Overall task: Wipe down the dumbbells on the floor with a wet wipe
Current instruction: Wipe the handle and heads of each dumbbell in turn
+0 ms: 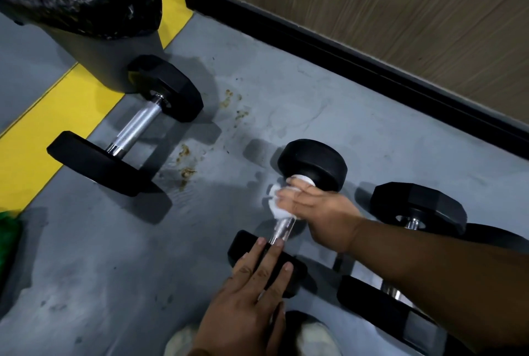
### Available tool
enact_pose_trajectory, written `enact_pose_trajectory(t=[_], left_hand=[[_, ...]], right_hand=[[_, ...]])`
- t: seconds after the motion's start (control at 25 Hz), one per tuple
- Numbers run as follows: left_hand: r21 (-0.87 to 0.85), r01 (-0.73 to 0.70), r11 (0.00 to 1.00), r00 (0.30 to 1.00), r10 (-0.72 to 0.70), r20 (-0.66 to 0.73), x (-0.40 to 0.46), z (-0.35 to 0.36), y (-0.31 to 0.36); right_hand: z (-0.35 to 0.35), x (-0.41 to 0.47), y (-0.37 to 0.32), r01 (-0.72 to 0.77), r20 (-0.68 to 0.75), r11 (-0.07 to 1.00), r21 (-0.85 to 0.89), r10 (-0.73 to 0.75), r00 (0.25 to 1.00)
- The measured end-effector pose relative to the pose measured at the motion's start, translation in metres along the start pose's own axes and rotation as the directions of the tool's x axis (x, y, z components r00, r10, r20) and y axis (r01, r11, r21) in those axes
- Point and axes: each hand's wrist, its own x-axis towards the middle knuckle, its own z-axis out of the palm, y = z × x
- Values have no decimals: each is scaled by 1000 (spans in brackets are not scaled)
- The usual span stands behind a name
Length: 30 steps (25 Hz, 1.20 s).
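A black dumbbell (313,162) with a chrome handle lies on the grey floor in the middle of the view. My right hand (320,212) grips a white wet wipe (276,204) wrapped round the far end of its handle, next to the far head. My left hand (252,292) lies flat with straight fingers on the near head of the same dumbbell. A second dumbbell (134,124) lies to the far left. A third dumbbell (420,204) lies at the right, partly hidden by my right forearm.
A grey bin (94,26) with a black liner stands at the far left, touching the second dumbbell. A wood-panelled wall with a black skirting board (343,49) runs along the back. A yellow floor stripe (57,115) crosses the left. Brown stains (186,161) mark the floor.
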Motion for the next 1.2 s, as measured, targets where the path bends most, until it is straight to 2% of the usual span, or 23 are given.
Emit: enact_pose_trajectory(t=[0.08, 0.12, 0.2, 0.28, 0.32, 0.44, 0.52, 0.56, 0.64, 0.72, 0.76, 0.88, 0.96, 1.0, 1.08, 1.12, 1.2], left_hand=[[2, -6, 1000, 1000, 6, -4, 0, 0, 0], [0, -2, 1000, 1000, 2, -4, 0, 0, 0], [-7, 13, 1000, 1000, -13, 2, 1, 0, 1], [2, 11, 1000, 1000, -11, 11, 1, 2, 3], [10, 9, 1000, 1000, -9, 15, 0, 3, 4], [12, 16, 1000, 1000, -16, 20, 0, 4, 5], [18, 3, 1000, 1000, -3, 29, 0, 4, 6], [21, -2, 1000, 1000, 1, 30, -1, 4, 7], [21, 7, 1000, 1000, -7, 19, 0, 6, 7], [16, 18, 1000, 1000, -18, 15, 0, 8, 8], [15, 16, 1000, 1000, -16, 17, 0, 9, 9], [1, 6, 1000, 1000, -6, 19, 1, 9, 13], [-5, 2, 1000, 1000, -2, 16, 1, 9, 14], [-12, -1, 1000, 1000, 1, 16, 1, 10, 14], [-21, -6, 1000, 1000, 6, 7, 1, 12, 16], [-26, -9, 1000, 1000, 9, 1, 1, 13, 17], [-26, -13, 1000, 1000, 13, -1, 2, 14, 18]], right_hand=[[4, -1, -9, -125, -30, 992, 11, 125, 992], [11, -7, -20, -114, 1, 993, 38, 114, 994], [19, -18, -39, 53, 83, 993, 108, -62, 995], [14, -17, -30, 189, 113, 978, 88, -198, 974], [9, -13, -19, 164, 102, 985, 59, -169, 980], [-2, -5, 7, -75, 1, 997, -2, 75, 997], [3, -10, -4, -135, 8, 990, 38, 135, 991], [7, -14, -17, -110, 24, 992, 68, 109, 994], [15, -24, -39, 50, 70, 994, 98, -57, 996], [11, -24, -35, 175, 125, 979, 102, -187, 974], [7, -20, -25, 190, 123, 977, 96, -201, 972], [0, -11, 11, -16, -4, 998, 69, 16, 1000], [3, -11, 9, -142, -18, 982, 123, 145, 989], [8, -14, 1, -159, -5, 972, 174, 162, 987], [15, -23, -25, -53, 26, 975, 214, 48, 998], [15, -27, -32, 39, 51, 984, 176, -48, 998], [8, -25, -26, 98, 97, 982, 159, -114, 989]])
